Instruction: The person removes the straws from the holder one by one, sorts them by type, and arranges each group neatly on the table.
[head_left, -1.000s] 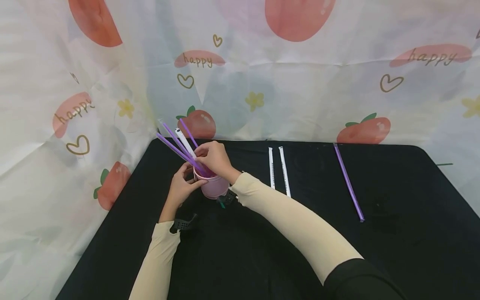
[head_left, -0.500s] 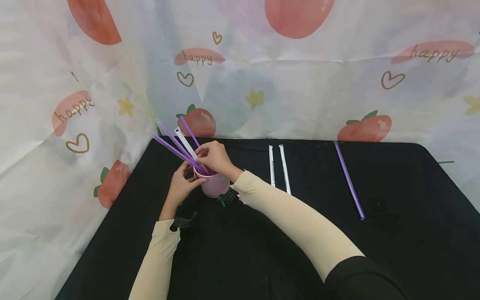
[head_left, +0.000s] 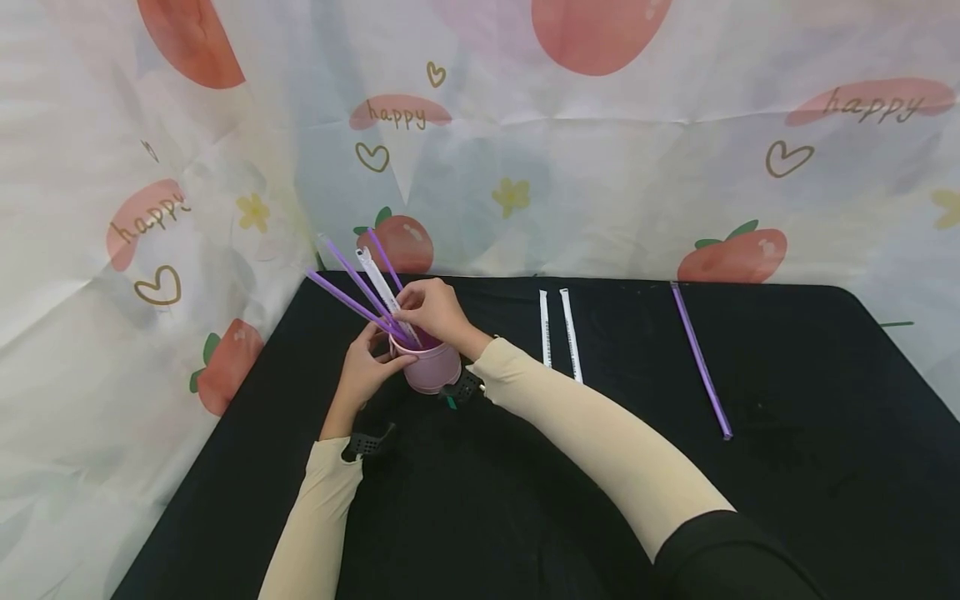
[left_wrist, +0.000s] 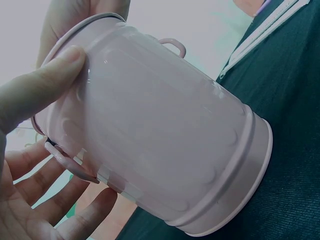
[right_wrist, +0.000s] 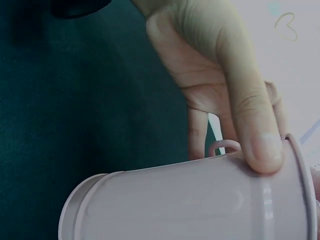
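Observation:
A small pink metal bucket (head_left: pixel 432 371) stands upright at the left back part of the table. My left hand (head_left: pixel 362 375) grips it near the rim; the left wrist view shows the thumb (left_wrist: pixel 55 75) on its side and the fingers by a side handle (left_wrist: pixel 70 162). Several purple straws (head_left: pixel 341 295) lean out of the bucket to the left and back. Among them stands white-wrapped straw material (head_left: pixel 377 275), one or two pieces, I cannot tell. Above the rim my right hand (head_left: pixel 433 311) pinches the white straw between thumb and fingers. The straws' lower ends are hidden inside the bucket.
Two white-wrapped straws (head_left: pixel 570 333) lie side by side behind my right sleeve (head_left: pixel 592 433), which covers their near ends. Farther right lies a purple straw (head_left: pixel 701 362). A fruit-print curtain (head_left: pixel 600 183) rises behind the black table (head_left: pixel 825 417).
My right hand has shifted slightly, and the white straw's upper end has swung a little to the right. The left hand keeps its grip on the bucket.

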